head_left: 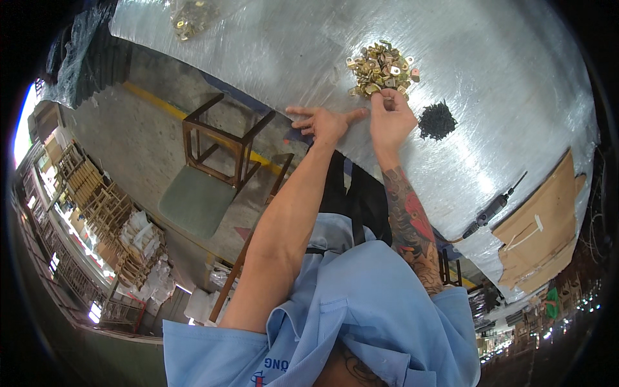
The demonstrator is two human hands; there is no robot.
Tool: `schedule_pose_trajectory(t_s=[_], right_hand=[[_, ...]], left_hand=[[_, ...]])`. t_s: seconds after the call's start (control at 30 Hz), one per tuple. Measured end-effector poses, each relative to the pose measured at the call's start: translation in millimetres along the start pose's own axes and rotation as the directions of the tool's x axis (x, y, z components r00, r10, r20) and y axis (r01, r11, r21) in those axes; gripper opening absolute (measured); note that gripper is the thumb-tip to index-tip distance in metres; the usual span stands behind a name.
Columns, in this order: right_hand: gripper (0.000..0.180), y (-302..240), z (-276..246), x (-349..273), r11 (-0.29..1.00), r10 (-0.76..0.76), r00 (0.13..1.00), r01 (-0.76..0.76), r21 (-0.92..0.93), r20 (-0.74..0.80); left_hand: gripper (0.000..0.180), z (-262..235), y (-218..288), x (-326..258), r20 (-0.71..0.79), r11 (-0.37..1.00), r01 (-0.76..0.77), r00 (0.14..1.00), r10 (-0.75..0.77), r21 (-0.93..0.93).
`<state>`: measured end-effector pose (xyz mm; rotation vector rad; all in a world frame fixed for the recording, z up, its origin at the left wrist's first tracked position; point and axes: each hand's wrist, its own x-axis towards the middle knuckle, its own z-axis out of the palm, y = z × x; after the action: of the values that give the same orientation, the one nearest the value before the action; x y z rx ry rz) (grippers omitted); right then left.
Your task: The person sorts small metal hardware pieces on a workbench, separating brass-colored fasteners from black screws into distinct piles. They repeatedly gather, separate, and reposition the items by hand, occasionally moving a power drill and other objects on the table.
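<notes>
Small brass-coloured metal brackets (380, 68) lie heaped on the table, some with holes visible. At the near edge of this heap is my right hand (393, 119), its thumb and fingertips pinched together. Whatever is between them is too small to make out. Close by on its right sits a pile of small black screws (437, 120). My left hand (327, 126) is held at the table's near edge, fingers spread and palm empty, its thumb pointing toward the right hand.
Plastic film covers the table (277, 58). A clear bag of metal pieces (195, 18) lies at the far left. On the right are a corded power screwdriver (487, 215) and flattened cardboard (538, 226). A chair with a grey-green seat (196, 200) stands on the floor at left.
</notes>
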<state>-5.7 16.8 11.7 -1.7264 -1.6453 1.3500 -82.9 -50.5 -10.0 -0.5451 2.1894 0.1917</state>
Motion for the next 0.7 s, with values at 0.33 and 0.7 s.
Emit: schedule_pose_trajectory(t_s=[0.33, 0.7], right_hand=[[0.018, 19, -3, -8, 0.99, -0.104, 0.992, 0.11, 0.086, -0.068], [0.03, 11, -43, 41, 0.986, -0.034, 0.999, 0.036, -0.16, 0.015]], left_hand=[[0.179, -3, 2, -3, 0.009, 1.0, 0.0, 1.0, 0.0, -0.017], [0.179, 0, -5, 3, 0.038, 0.999, -0.034, 0.999, 0.035, -0.007]])
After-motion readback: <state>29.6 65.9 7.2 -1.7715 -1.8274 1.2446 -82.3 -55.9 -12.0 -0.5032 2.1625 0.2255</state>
